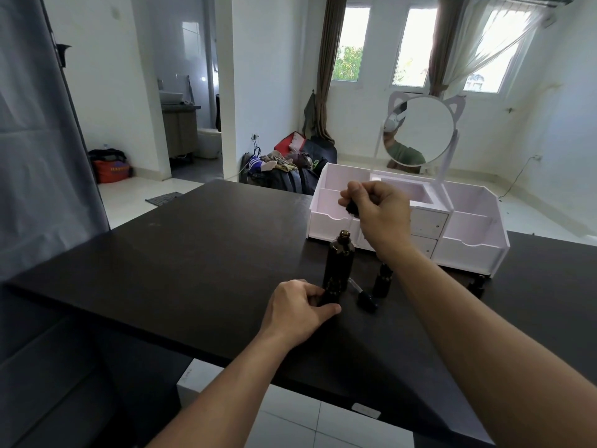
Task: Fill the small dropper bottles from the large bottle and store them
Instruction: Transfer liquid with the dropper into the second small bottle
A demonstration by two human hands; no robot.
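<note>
Above the large bottle (338,265), the right hand (376,210) is pinching a dropper cap (352,208); the left hand (298,310) is gripping that bottle's base. Beneath the right forearm two small dropper bottles (382,281) are standing, one loose dropper (363,295) lying beside them

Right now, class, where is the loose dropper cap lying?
In the head view, the loose dropper cap lies on the dark table, right of the large bottle and just left of a small bottle.

Both forearms are bare from elbow to wrist, with no sleeves, watch or rings visible on the left hand (298,307) or the right hand (379,210).
</note>
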